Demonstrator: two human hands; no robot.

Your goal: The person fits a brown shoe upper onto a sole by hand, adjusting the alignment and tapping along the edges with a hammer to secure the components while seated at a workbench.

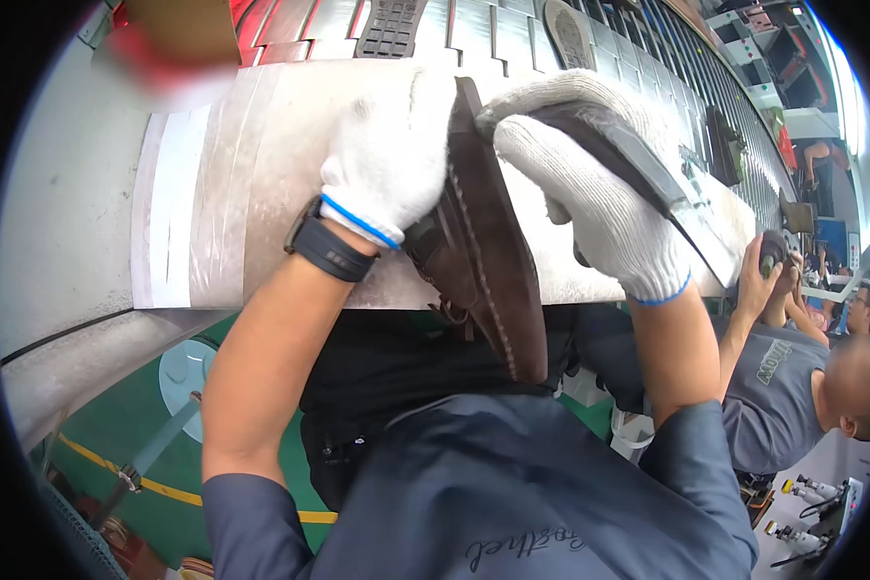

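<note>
My left hand [387, 159], in a white knit glove with a blue cuff edge, is closed around one end of a dark brown shoe [501, 261]. The shoe stands on its side with pale stitching along its edge, its other end pointing toward my body past the bench edge. My gloved right hand [614, 184] is closed on a dark grey, elongated piece [609, 135] with a narrow strip running down from it; its kind is unclear. That hand's thumb and forefinger tips come close to the shoe's sole edge. Both hands are above a pale, worn bench [251, 184].
Beyond the bench runs a metal slatted conveyor [493, 29] carrying a dark-soled shoe [390, 27] and another sole [568, 34]. A dark shoe [723, 145] lies farther right. At right, a co-worker [778, 387] holds a dark item close by. A box [188, 29] stands upper left.
</note>
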